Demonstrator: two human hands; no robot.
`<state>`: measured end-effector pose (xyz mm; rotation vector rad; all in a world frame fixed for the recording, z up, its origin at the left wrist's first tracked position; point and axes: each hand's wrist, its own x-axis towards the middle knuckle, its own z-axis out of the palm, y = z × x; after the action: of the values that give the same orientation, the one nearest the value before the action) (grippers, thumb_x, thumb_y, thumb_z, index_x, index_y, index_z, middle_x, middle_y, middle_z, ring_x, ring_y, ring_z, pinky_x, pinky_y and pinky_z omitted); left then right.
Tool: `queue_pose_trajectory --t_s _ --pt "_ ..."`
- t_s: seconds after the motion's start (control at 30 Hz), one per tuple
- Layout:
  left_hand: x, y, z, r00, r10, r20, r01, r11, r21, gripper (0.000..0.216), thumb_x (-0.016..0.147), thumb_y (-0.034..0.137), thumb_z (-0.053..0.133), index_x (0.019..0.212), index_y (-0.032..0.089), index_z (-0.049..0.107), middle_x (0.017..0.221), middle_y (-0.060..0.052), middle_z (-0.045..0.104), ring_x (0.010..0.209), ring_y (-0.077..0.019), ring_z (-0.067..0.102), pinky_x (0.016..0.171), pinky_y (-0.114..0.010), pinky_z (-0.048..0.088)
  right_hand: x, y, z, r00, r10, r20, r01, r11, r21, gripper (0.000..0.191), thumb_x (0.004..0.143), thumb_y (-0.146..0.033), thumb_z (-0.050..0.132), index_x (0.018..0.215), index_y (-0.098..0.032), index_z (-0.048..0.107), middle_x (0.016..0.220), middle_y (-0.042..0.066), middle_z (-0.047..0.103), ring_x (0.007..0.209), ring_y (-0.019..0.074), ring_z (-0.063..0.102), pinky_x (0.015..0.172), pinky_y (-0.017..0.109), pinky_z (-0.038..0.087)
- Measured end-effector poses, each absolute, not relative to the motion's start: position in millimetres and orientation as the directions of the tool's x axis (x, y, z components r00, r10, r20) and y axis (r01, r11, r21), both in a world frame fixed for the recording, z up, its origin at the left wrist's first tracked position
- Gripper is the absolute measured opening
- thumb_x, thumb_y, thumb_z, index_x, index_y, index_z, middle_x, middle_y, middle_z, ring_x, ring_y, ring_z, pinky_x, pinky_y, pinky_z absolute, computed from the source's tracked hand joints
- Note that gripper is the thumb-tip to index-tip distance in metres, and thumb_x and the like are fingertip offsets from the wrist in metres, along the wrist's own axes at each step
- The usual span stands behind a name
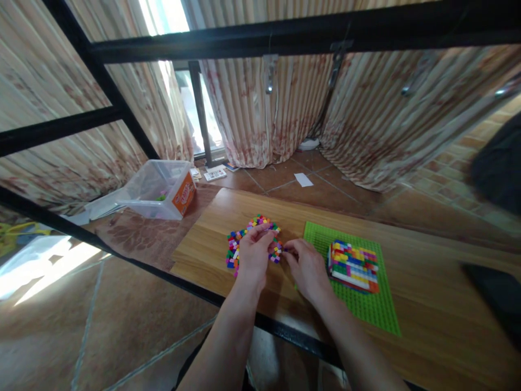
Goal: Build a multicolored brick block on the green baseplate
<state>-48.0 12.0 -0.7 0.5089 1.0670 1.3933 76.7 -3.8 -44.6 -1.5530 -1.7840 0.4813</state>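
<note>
A heap of small toy building bricks in many colours lies on the wooden table. My left hand is over the heap and covers part of it, its fingers curled together; what they hold, if anything, is too small to make out. Just to the right, at the heap's edge, my right hand has its thumb and fingertips pinched close to the bricks. Whatever is between them cannot be made out. A block of stacked multicoloured bricks sits on a green studded baseplate, right of my right hand.
The wooden table has a black metal frame. A dark flat object lies at its right end. Beyond the left end, a clear plastic box with an orange label stands on a mat. Black bars cross above, before curtains.
</note>
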Motion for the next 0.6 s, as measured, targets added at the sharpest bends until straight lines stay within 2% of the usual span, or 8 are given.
queue_pose_trajectory --t_s 0.13,0.23,0.4,0.6 --pt "-46.5 10.5 -0.1 -0.122 0.946 -0.3 -0.456 0.215 0.864 0.03 0.061 0.024 0.082 0.087 0.014 0.071 0.077 -0.002 0.07 0.057 -0.0069 0.057 0.056 -0.019 0.044 77.7 -9.4 -31.8 0.133 0.962 0.24 0.436 0.161 -0.885 0.011 0.085 -0.029 0.06 0.085 -0.02 0.067 0.084 0.003 0.069 0.077 0.0183 0.062 0.074 0.033 0.048" --pt "-42.8 7.2 1.4 0.006 0.968 -0.252 -0.361 0.237 0.902 0.026 0.066 0.027 0.08 0.087 0.014 0.072 0.08 -0.003 0.07 0.06 -0.0088 0.058 0.056 -0.021 0.043 80.8 -12.3 -25.1 0.264 0.946 0.19 0.181 0.145 -0.973 0.015 0.081 -0.034 0.066 0.086 -0.02 0.068 0.083 0.003 0.071 0.078 0.0174 0.064 0.074 0.033 0.052" --pt "-32.1 2.9 1.2 0.144 0.988 -0.059 -0.274 0.097 0.957 0.016 0.07 0.024 0.075 0.083 0.015 0.073 0.078 -0.003 0.069 0.07 -0.0125 0.061 0.069 -0.025 0.049 86.5 -18.8 -19.4 0.362 0.928 0.084 -0.11 0.132 -0.985 0.022 0.073 -0.038 0.075 0.084 -0.02 0.07 0.072 0.001 0.072 0.062 0.0145 0.063 0.062 0.031 0.055" --pt "-23.0 -0.7 2.2 0.221 0.974 0.057 -0.182 -0.016 0.983 0.009 0.077 0.023 0.07 0.083 0.016 0.07 0.075 -0.003 0.067 0.068 -0.0145 0.062 0.069 -0.027 0.049 93.4 -24.9 -15.0 0.395 0.917 0.053 -0.194 0.139 -0.971 0.023 0.069 -0.038 0.079 0.082 -0.02 0.071 0.069 0.0 0.071 0.058 0.013 0.061 0.058 0.03 0.055"
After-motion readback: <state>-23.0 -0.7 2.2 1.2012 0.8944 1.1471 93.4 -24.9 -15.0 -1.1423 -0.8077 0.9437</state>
